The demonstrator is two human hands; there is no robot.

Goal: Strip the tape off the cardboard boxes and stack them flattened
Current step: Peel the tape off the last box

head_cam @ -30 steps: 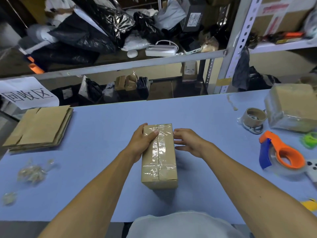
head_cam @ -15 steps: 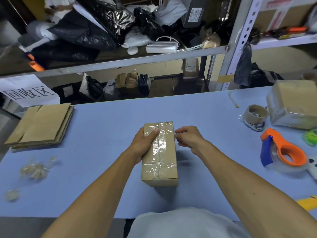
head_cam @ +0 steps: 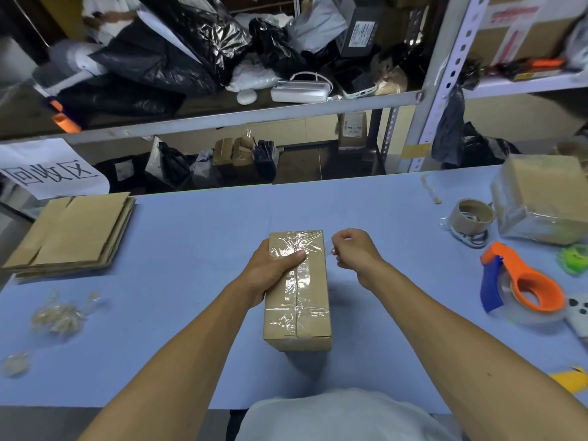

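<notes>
Box (head_cam: 297,300) lengthwise away, left hand (head_cam: 272,268) gripping

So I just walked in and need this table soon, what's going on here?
A person is stripping tape off a cardboard box. The left hand holds it down on the blue table; the right hand, fingers curled, is beside its far end, apparently pinching clear tape. Flattened boxes are stacked far left.

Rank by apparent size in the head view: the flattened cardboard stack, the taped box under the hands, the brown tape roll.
1. flattened cardboard stack
2. taped box, nearer the camera, so its rank against the stack is unsure
3. brown tape roll
</notes>
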